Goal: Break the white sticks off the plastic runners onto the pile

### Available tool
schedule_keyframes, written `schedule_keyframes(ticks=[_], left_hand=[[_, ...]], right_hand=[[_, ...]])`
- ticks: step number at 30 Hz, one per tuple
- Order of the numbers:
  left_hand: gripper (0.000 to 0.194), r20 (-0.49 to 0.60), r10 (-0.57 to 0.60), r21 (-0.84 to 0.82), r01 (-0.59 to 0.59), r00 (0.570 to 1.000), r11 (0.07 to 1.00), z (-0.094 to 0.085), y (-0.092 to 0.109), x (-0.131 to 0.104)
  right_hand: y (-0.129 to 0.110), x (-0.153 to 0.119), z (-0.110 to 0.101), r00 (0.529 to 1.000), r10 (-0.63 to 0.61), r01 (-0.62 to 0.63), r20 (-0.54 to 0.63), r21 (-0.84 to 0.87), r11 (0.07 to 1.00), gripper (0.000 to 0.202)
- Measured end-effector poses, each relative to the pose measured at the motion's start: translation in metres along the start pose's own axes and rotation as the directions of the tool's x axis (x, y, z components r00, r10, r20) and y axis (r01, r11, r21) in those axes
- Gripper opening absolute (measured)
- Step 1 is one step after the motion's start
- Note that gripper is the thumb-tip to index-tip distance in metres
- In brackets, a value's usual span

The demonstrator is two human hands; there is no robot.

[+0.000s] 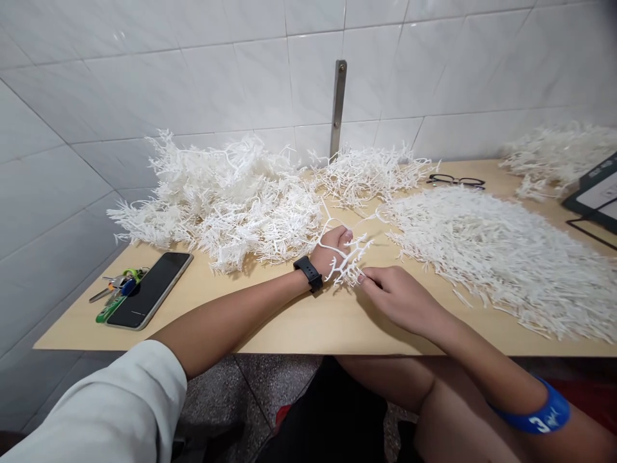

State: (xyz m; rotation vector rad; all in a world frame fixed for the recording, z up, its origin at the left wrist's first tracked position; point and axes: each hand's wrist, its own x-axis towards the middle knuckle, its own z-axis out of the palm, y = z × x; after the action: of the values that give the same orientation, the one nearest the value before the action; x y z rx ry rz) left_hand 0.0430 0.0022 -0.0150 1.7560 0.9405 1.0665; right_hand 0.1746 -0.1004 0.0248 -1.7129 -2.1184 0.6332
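Observation:
My left hand (330,252), with a black watch on its wrist, is closed around a white branched sprig (348,258) that looks like plastic. Thin forked twigs of it fan out over the back of the hand, and its long stems reach past the thumb. Just to the right, my right hand (396,297) pinches the lower twig ends between thumb and fingers. A tangled heap of similar white sprigs (226,199) lies beyond my left hand. To the right spreads a broad pile of short loose white pieces (496,251).
A phone (150,290) and a bunch of keys (120,286) lie at the table's left end. Another white heap (371,172) sits against the tiled wall, beside a metal bracket (338,103). Glasses (456,181) rest behind the loose pile. A dark-framed object (595,193) stands far right.

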Motion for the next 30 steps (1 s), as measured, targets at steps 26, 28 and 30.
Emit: schedule_keyframes(ticks=[26,28,30], left_hand=[[0.035,-0.007,-0.203,-0.349,0.188,0.979,0.918,0.004,-0.003,0.001],[0.035,0.001,-0.208,-0.365,0.194,0.978,0.911,0.003,0.0,0.0],[0.035,0.003,-0.221,-0.386,0.204,0.975,0.899,0.003,0.002,-0.002]], right_hand=[[0.059,0.03,-0.024,0.935,-0.124,-0.052,-0.333,-0.475,0.879,0.051],[0.052,0.04,-0.011,0.964,-0.199,0.108,-0.177,-0.423,0.899,0.049],[0.05,0.045,-0.001,0.981,-0.184,0.142,-0.06,-0.426,0.894,0.048]])
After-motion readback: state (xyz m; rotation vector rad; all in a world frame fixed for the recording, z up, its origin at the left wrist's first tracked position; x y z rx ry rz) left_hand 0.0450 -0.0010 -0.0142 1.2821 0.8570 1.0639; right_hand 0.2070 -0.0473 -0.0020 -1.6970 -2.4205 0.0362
